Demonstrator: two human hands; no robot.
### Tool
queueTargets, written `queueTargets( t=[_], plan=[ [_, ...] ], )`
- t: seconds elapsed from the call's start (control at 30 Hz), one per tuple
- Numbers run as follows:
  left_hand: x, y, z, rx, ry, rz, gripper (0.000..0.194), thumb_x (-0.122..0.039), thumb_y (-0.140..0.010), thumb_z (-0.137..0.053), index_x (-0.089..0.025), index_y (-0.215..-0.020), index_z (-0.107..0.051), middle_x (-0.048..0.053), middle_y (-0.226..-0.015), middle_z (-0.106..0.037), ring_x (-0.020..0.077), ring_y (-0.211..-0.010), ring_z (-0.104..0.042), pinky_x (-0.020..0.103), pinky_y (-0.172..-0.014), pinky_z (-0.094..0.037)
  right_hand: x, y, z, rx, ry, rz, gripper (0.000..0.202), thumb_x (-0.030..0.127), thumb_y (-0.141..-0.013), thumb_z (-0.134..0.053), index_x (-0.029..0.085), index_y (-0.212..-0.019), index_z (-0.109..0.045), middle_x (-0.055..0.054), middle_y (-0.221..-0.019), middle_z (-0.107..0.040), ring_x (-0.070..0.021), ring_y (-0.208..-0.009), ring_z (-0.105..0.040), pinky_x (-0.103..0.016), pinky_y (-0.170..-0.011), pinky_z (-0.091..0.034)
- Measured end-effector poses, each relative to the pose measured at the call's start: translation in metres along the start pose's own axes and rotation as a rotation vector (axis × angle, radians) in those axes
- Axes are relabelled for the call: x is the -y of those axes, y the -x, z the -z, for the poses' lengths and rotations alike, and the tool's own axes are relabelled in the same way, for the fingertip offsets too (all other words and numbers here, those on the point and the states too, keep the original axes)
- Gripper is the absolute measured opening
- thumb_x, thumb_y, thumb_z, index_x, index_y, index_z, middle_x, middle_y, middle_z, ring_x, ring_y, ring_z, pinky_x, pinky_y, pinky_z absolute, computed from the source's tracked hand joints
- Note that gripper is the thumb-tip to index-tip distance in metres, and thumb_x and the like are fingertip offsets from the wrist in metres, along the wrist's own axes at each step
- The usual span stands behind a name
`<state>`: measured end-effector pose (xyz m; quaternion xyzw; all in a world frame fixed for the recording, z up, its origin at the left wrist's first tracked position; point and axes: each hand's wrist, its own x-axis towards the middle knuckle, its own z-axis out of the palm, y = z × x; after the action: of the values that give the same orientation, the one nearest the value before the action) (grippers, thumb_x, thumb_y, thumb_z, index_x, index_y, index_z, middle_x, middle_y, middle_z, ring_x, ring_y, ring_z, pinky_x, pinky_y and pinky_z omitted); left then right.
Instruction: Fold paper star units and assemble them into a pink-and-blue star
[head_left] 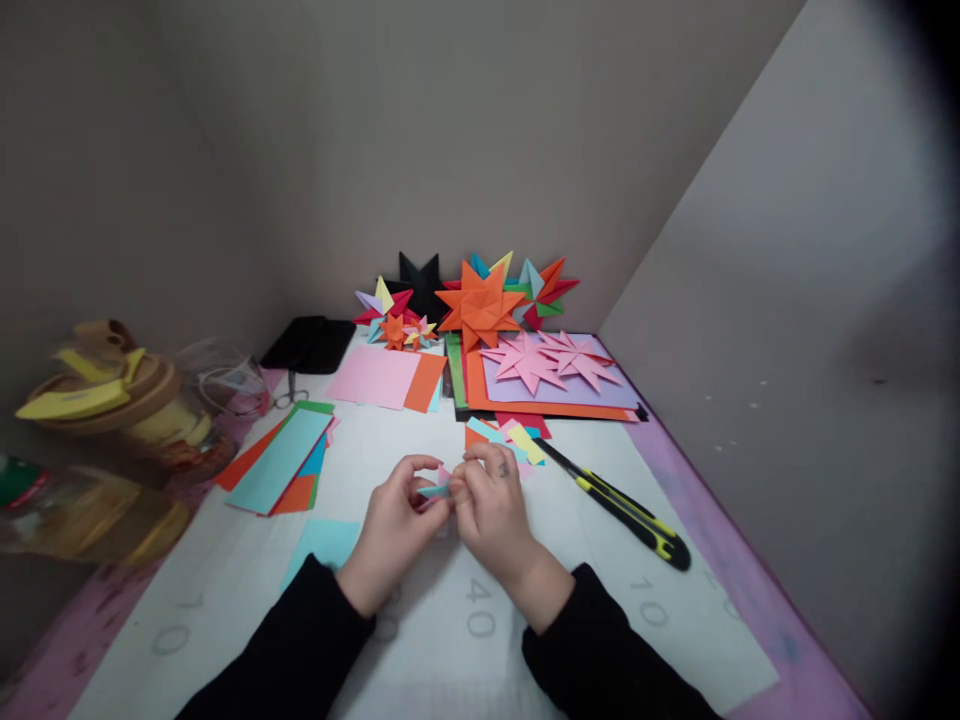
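Both of my hands meet over the white mat (570, 620). Between them is a small piece of folded paper (433, 491), light blue and pink, partly covered by fingers. My left hand (397, 515) pinches its left side between thumb and fingers. On the other side, my right hand (491, 510) has its fingertips pressed together at the paper's right edge. Just beyond the hands lie small colored paper strips (517, 438). A light blue sheet (326, 545) rests near my left wrist, partly under the sleeve.
A black and yellow utility knife (622, 510) lies at right. Colored paper rectangles (281, 465), scissors (291, 390), a lidded cup (135, 410) and a bottle (90, 515) are at left. Folded paper stars (480, 305) stand against the wall, behind stacked sheets (555, 408) and pink stars (525, 362).
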<state>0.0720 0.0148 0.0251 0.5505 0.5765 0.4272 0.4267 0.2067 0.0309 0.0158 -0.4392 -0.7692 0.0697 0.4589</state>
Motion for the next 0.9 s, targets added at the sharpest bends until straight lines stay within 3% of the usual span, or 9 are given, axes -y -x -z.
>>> queueTargets(
  t=[0.13, 0.23, 0.33, 0.47, 0.63, 0.77, 0.9],
  plan=[
    [-0.006, -0.004, 0.002, -0.008, 0.111, 0.081, 0.038, -0.020, -0.066, -0.063, -0.019, -0.101, -0.050, -0.009, -0.056, -0.055, 0.0092, -0.048, -0.054, 0.017, -0.046, -0.038, -0.006, 0.000, -0.001, -0.028, -0.178, -0.141, 0.014, 0.019, -0.087, -0.043, 0.019, -0.083, -0.057, -0.008, -0.092, -0.051, -0.0225, -0.092, -0.049, -0.040, -0.080, -0.043],
    [-0.007, -0.006, 0.004, 0.003, 0.223, 0.136, 0.042, -0.023, -0.065, -0.066, -0.019, -0.103, -0.048, -0.006, -0.063, -0.060, 0.0098, -0.050, -0.057, 0.018, -0.048, -0.041, -0.012, 0.000, -0.004, -0.039, -0.412, -0.319, 0.021, 0.022, -0.087, -0.044, 0.019, -0.105, -0.055, -0.009, -0.099, -0.054, -0.0209, -0.095, -0.053, -0.036, -0.078, -0.046],
    [-0.006, -0.006, 0.005, 0.016, 0.262, 0.155, 0.043, -0.023, -0.066, -0.067, -0.018, -0.104, -0.047, -0.006, -0.062, -0.060, 0.0100, -0.050, -0.057, 0.018, -0.048, -0.041, -0.013, 0.001, -0.009, 0.030, -0.681, -0.496, 0.038, 0.022, -0.080, -0.055, 0.018, -0.117, -0.048, -0.004, -0.087, -0.058, -0.0167, -0.079, -0.058, -0.029, -0.066, -0.048],
    [-0.003, -0.007, 0.005, 0.059, 0.297, 0.146, 0.039, -0.023, -0.068, -0.068, -0.019, -0.102, -0.048, -0.002, -0.071, -0.064, 0.0114, -0.057, -0.060, 0.021, -0.055, -0.045, -0.007, 0.001, -0.013, 0.055, -0.861, -0.653, 0.039, 0.019, -0.074, -0.059, 0.019, -0.111, -0.047, 0.003, -0.072, -0.054, -0.0116, -0.060, -0.055, -0.024, -0.056, -0.046],
    [-0.004, -0.008, 0.008, 0.144, 0.261, 0.091, 0.022, -0.030, -0.073, -0.065, -0.017, -0.088, -0.054, 0.001, -0.077, -0.064, 0.0134, -0.065, -0.061, 0.023, -0.060, -0.046, -0.004, -0.001, -0.008, 0.089, -0.872, -0.653, 0.036, 0.013, -0.072, -0.056, 0.021, -0.105, -0.045, 0.007, -0.068, -0.052, -0.0102, -0.055, -0.055, -0.024, -0.055, -0.045],
    [-0.003, -0.010, 0.011, 0.122, 0.224, 0.059, 0.019, -0.031, -0.073, -0.067, -0.016, -0.081, -0.058, 0.002, -0.076, -0.064, 0.0153, -0.072, -0.060, 0.024, -0.067, -0.045, -0.005, -0.002, -0.007, 0.121, -0.844, -0.625, 0.037, 0.013, -0.073, -0.056, 0.021, -0.107, -0.044, 0.006, -0.069, -0.055, -0.0106, -0.058, -0.056, -0.024, -0.058, -0.045],
    [-0.003, -0.010, 0.012, 0.087, 0.375, 0.116, 0.016, -0.028, -0.073, -0.068, -0.016, -0.077, -0.056, -0.001, -0.072, -0.062, 0.0116, -0.066, -0.056, 0.022, -0.064, -0.043, -0.005, -0.001, -0.010, 0.143, -0.914, -0.661, 0.040, 0.017, -0.073, -0.058, 0.022, -0.109, -0.042, 0.005, -0.074, -0.055, -0.0112, -0.061, -0.057, -0.024, -0.056, -0.044]
  ],
)
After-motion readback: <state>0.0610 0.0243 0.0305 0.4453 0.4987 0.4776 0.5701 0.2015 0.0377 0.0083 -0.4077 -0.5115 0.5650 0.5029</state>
